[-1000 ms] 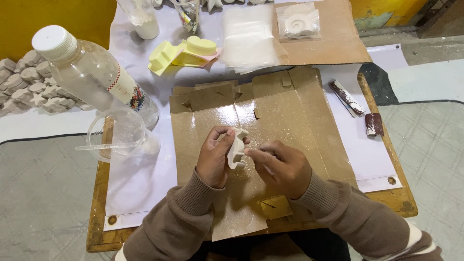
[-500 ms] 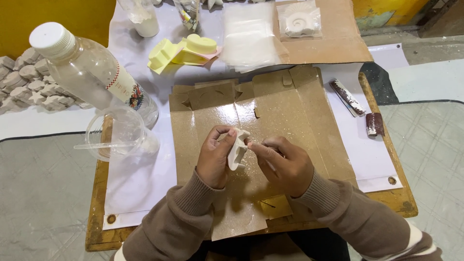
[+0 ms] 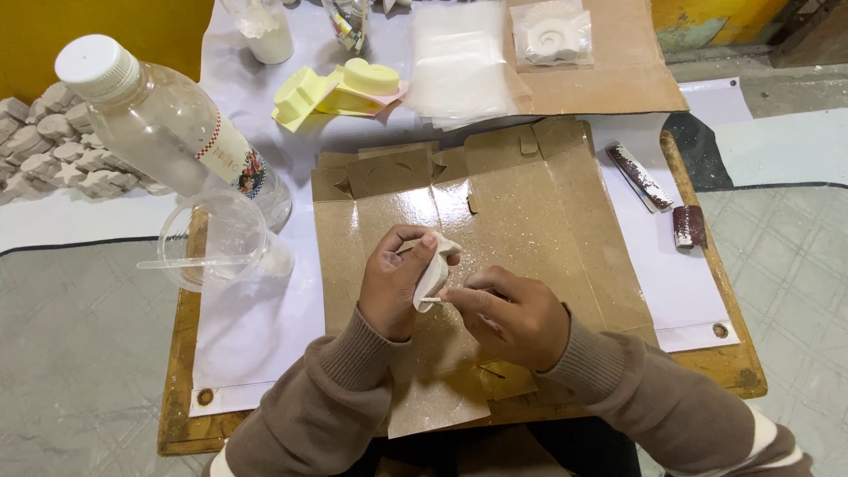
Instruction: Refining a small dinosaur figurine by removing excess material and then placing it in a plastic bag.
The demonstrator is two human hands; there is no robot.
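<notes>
While left hand [image 3: 396,281] pinches small white cast piece [image 3: 433,270], long axis upright-tilted, right hand [image 3: 517,316] holds thin stick [image 3: 435,299] against lower edge, above flattened cardboard [image 3: 530,212].

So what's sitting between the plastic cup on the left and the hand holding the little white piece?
In the head view, only white sheet and flattened cardboard separate the clear cup from the left hand holding the white piece.
</notes>
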